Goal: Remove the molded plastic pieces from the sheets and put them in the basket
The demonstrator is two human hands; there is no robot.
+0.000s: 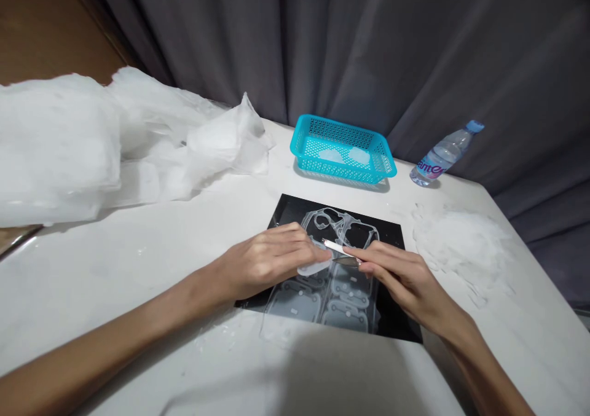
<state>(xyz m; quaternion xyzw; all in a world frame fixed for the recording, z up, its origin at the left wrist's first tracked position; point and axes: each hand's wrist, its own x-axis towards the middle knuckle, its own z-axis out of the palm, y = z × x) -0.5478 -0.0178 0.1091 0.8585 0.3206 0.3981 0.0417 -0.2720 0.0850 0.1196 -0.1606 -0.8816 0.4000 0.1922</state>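
Note:
My left hand (276,256) is closed, its fingertips pinching a small translucent, rounded plastic piece (314,270) above the black mat (391,317). My right hand (401,268) is closed around a slim tool (334,246) with a white part and a dark pointed metal blade below it; its exact kind is unclear. The blade's tip is close to my left fingertips, and I cannot tell whether it touches the piece. Beneath my hands lies a clear moulded sheet (295,302) with several rounded shapes, its far part a thin, tangled open frame (341,222).
Behind the mat stands a blue perforated basket (302,152) with translucent pieces inside. A water bottle (436,161) is to its right. A heap of translucent scraps (465,244) lies at the right. Large white plastic bags (59,145) fill the back left. A grey curtain (345,53) hangs behind.

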